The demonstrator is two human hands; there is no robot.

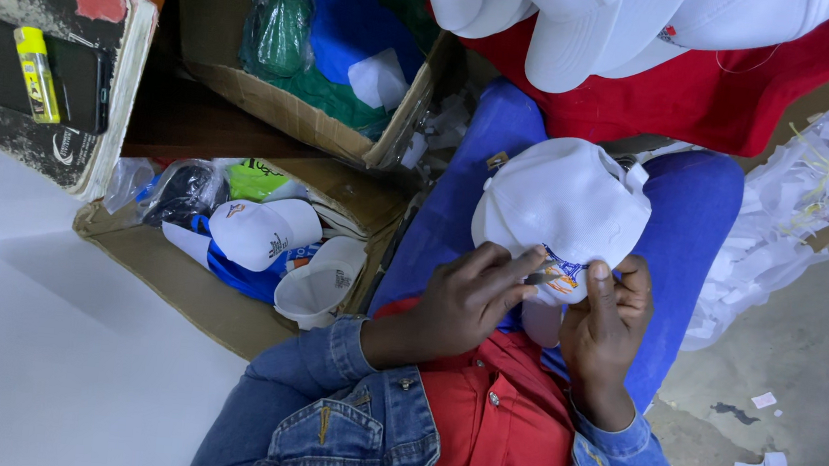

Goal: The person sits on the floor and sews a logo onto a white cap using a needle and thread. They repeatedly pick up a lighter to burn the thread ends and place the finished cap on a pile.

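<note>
We have the white cap (562,201) on our lap, centre of frame, crown toward the top, embroidered front panel (561,276) facing us. Left hand (468,303) is pinched around a small dark tool at the blue-orange embroidery; tool type unclear. Right hand (606,325) is clamped on the panel edge, holding the fabric taut. Our read: mid-job on this cap, working the stitching. Finished-looking white caps (593,19) are piled on red cloth at top; more caps (265,232) sit in the cardboard box (189,293) at left, so there's a batch left. Cap is smooth cotton twill, stiff domed front. Paper scrap strips (818,188) litter the floor at right. Denim jacket sleeves (320,395), red shirt.
</note>
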